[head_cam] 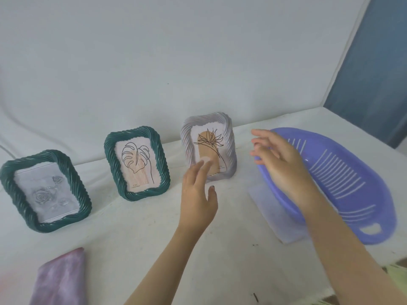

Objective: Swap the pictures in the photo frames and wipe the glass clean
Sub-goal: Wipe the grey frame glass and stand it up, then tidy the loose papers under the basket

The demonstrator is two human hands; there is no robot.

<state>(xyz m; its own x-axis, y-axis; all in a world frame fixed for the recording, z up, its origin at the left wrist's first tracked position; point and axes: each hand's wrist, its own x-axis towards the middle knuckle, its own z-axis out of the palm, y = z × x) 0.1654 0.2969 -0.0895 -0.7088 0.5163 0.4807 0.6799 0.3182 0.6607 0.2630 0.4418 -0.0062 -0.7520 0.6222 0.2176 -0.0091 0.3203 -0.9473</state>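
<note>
Three photo frames stand in a row on the white table. At the left, a dark green frame (45,191) holds a grey rose picture. The middle green frame (136,162) shows a leaf drawing. On the right, a pale lilac frame (209,146) shows a flower drawing. My left hand (198,192) hovers just in front of the lilac frame, fingers apart, holding nothing. Over the rim of the purple basket is my right hand (279,159), also spread and empty. A folded pink-purple cloth (59,280) lies at the near left.
A purple slotted plastic basket (356,194) sits at the right. A clear flat sheet (277,214) lies on the table beside it, partly under its edge. The white wall rises right behind the frames. The table's right edge meets a blue surface.
</note>
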